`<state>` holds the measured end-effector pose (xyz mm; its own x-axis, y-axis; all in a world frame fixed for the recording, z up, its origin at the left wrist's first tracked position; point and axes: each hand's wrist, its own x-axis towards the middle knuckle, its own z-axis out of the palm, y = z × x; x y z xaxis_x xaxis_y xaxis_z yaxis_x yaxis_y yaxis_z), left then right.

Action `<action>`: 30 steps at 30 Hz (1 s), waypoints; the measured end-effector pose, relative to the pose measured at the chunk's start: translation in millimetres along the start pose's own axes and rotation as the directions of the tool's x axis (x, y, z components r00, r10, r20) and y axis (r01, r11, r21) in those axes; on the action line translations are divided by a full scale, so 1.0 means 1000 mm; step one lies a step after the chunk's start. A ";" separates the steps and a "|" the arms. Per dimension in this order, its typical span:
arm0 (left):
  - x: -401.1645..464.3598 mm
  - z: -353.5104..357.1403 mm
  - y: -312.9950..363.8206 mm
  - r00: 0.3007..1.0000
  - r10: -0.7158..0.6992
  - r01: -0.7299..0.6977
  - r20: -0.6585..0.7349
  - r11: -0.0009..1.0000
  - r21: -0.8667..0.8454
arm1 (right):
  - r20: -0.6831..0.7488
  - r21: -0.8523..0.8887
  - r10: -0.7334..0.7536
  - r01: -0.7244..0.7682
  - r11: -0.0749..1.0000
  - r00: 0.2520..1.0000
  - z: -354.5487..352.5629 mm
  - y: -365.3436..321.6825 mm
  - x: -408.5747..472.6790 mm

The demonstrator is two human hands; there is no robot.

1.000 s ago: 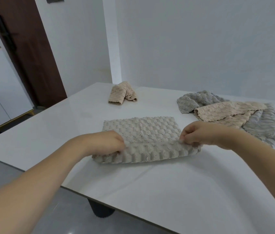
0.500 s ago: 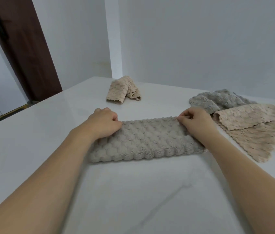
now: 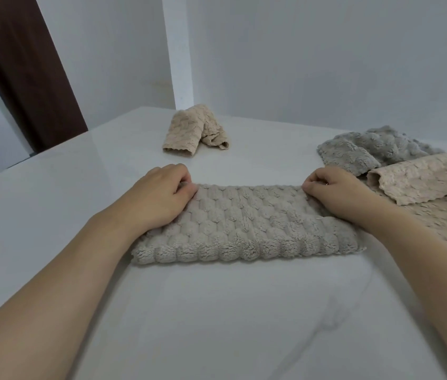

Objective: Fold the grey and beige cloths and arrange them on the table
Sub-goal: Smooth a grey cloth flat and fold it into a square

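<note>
Grey cloth: the folded grey cloth is lying flat as a long band in the middle of the white tabletop, its thick fold facing me.
Left grip: my left hand is resting on the band's left end, fingers curled and pinching the far left corner.
Right grip: my right hand is doing likewise at the far right corner, fingertips clenching the edge.
Folded beige cloth: a small beige bundle is sitting well beyond the band, near the tabletop's far edge by the wall.
Unfolded pile: to my right, a rumpled grey cloth is lying partly under a loose beige cloth, just beside my right hand; whether they are touching it, I cannot tell.
Containers: I am seeing nothing of that kind on the tabletop.
</note>
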<state>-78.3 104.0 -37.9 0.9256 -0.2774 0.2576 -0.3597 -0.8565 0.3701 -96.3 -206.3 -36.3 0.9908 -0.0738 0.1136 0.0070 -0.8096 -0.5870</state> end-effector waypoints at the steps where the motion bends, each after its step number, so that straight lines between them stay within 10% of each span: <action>1: -0.001 -0.001 0.001 1.000 -0.001 0.000 -0.013 1.000 -0.029 | 0.007 -0.019 0.001 0.000 1.000 1.000 -0.001 -0.001 0.000; 12: -0.001 0.002 -0.001 0.998 -0.058 0.061 0.023 0.992 -0.113 | 0.037 0.231 0.040 -0.048 0.972 0.998 -0.004 0.000 -0.003; 30: -0.001 0.003 -0.004 0.974 -0.225 0.224 0.006 0.973 0.058 | -0.072 0.065 0.041 -0.036 0.997 0.997 -0.005 0.000 -0.005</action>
<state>-77.1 106.0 -42.0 0.9835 -0.0802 0.1623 -0.1355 -0.9207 0.3661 -101.6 -209.2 -32.5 0.9780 -0.1482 0.1466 -0.0200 -0.7666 -0.6419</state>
